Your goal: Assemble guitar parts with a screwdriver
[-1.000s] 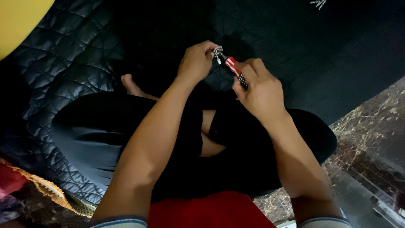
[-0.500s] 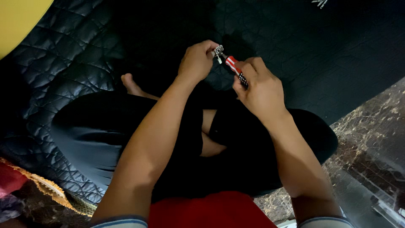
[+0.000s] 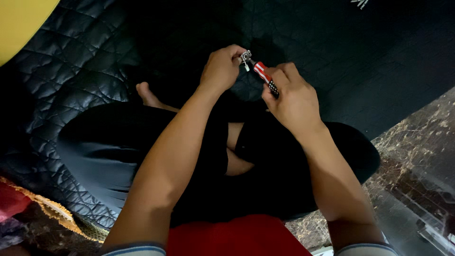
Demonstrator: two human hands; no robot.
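My left hand [image 3: 222, 70] pinches a small silver metal part [image 3: 245, 57] between thumb and fingers. My right hand [image 3: 291, 97] grips a screwdriver with a red, white and dark patterned handle [image 3: 264, 76]. Its tip meets the metal part. Both hands are raised above my crossed legs in black trousers [image 3: 142, 151]. The shaft of the screwdriver is mostly hidden between the hands.
I sit on a black quilted mat [image 3: 71, 71]. A bare foot [image 3: 147, 95] shows beside my left forearm. Brown marble floor [image 3: 417, 156] lies at the right. A yellow object [image 3: 21, 21] fills the top left corner. Some small silver pieces [image 3: 360, 3] lie at the top edge.
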